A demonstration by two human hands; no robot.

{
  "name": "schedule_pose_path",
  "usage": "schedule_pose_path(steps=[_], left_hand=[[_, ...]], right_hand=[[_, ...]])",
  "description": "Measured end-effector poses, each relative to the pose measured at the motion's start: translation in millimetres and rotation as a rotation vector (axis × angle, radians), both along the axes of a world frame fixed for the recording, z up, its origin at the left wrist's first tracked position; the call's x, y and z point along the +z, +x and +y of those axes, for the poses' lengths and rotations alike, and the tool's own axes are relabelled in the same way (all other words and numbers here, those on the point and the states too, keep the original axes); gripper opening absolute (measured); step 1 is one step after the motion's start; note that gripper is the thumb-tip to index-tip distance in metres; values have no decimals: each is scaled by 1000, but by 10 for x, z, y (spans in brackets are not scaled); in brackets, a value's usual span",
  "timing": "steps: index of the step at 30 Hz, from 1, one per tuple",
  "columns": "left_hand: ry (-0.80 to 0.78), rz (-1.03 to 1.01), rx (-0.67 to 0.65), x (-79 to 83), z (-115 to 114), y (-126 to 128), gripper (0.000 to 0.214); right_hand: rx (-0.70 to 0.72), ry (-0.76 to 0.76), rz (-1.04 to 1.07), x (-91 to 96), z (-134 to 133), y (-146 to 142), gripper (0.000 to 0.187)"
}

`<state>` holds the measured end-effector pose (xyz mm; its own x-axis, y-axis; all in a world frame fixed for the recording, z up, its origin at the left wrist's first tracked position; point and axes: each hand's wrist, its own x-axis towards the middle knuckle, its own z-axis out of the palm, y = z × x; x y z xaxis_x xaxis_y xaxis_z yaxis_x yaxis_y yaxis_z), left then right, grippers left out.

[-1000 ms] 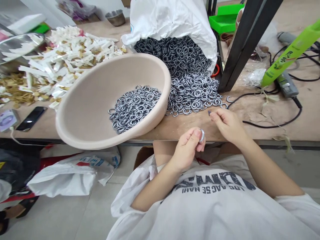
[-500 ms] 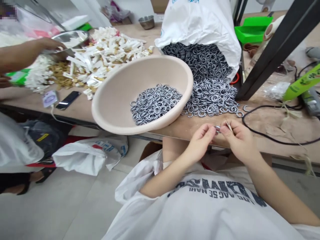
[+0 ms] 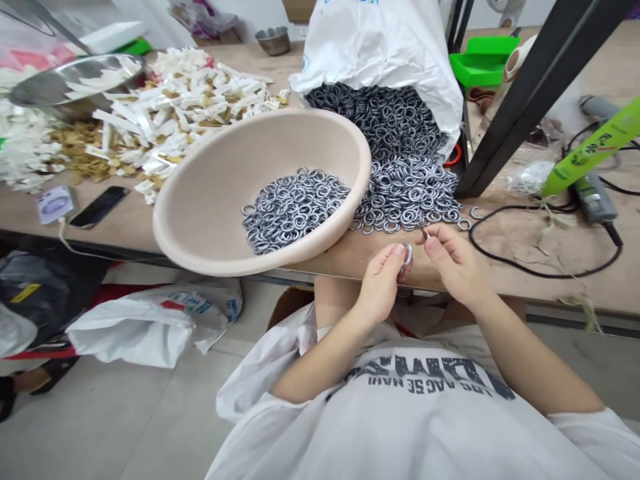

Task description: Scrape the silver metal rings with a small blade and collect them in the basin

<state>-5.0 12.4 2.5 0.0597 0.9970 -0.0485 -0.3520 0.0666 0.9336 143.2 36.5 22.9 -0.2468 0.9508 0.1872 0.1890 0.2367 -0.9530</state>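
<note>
Between the thumb and fingers of my left hand [image 3: 379,283] is a grey ring [image 3: 409,255], held upright above the table edge. My right hand [image 3: 456,263] pinches a thin, dark-tipped tool [image 3: 425,233], a little apart from the ring; its exact kind is too small to make out. Just beyond my hands lies a heap of loose grey rings [image 3: 405,190], spilling from a white sack [image 3: 380,47]. To the left, a large beige basin [image 3: 200,193] stands tilted toward me with many more rings [image 3: 297,210] inside.
A black metal post [image 3: 530,113] rises right of the sack. Near it are a black cable [image 3: 550,272], a lime-green tube [image 3: 595,147] and a green tray [image 3: 483,63]. White and tan pieces [image 3: 185,100], a steel bowl [image 3: 75,107] and a phone [image 3: 100,207] occupy the left.
My hands have moved apart; the ring now stays in my left hand and the tool points away from me in my right. The view has shifted, and the co-worker's arm is out of sight.
</note>
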Motion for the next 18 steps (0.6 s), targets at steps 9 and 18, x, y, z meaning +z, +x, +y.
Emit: schedule_pose_path(steps=[9,18], left_hand=[[-66,3,-26,-96,24,-66,38],[34,55,-288,16,-95,-144,45]], right_hand=[[130,302,-359,71,-218,74,28],[-190,130,-691,-94,183,340,39]])
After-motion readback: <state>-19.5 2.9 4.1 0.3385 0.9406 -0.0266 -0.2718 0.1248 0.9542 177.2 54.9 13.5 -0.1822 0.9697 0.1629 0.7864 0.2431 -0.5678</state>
